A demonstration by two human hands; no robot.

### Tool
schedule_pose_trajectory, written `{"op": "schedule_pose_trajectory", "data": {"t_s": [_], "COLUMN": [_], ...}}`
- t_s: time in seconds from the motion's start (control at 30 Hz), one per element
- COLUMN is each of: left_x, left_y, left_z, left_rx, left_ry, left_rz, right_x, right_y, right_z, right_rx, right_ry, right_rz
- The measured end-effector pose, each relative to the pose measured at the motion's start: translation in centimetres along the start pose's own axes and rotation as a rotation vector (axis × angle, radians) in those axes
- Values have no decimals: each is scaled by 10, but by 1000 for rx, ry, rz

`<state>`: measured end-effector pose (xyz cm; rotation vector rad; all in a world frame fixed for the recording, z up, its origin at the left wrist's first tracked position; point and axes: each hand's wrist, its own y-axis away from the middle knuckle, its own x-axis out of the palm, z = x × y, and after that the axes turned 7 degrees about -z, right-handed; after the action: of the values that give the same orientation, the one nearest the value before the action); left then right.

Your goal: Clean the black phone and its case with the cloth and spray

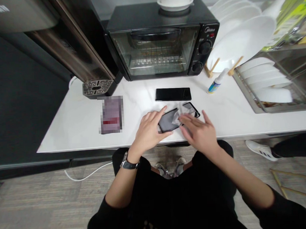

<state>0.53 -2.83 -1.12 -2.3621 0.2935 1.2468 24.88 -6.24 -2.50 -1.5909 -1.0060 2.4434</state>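
A smartphone [166, 122] with a dark frame lies at a slant near the counter's front edge. My left hand [149, 129] grips its left end, thumb on the near side and fingers on the far side. Under the fingertips of my right hand [201, 132] is a crumpled, pale, see-through wipe [178, 115], pressed on the phone's screen and slightly blurred. Just behind lies a second black phone [172, 94], flat and apart from both hands. A small bottle with a white cap and blue label [215, 85] stands to the right.
A toaster oven [160, 15] stands at the back, with a drink dispenser [97, 86] to its left. At left on the white counter [74, 132] lies a pixelated purple item [112, 113]. Plates [236, 38] and a sink rack with bowls [266, 77] occupy the right. Another person's shoe [261, 150] shows below.
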Motion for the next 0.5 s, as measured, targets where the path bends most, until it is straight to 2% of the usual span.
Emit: {"op": "schedule_pose_trajectory", "data": {"t_s": [0.07,0.1,0.17,0.27,0.37,0.43,0.5], "left_x": [-1,-1,-1,-1,0,1,1], "left_y": [-2,-2,-3,-1,1,2,2], "left_z": [-2,-2,-1,3,7,7,6], "left_rx": [8,13,14,26,63,58,26], "left_ry": [1,5,16,44,63,43,6], "left_rz": [5,9,13,3,-9,-9,-5], "right_x": [-2,2,14,35,44,40,29], "right_y": [-5,-9,-19,-30,-31,-24,-15], "right_z": [-16,-16,-1,45,81,86,75], "right_rx": [63,84,89,25,-54,-52,-56], "right_ry": [103,136,159,110,-9,-67,-125], "right_rz": [-32,-34,-22,8,60,60,61]}}
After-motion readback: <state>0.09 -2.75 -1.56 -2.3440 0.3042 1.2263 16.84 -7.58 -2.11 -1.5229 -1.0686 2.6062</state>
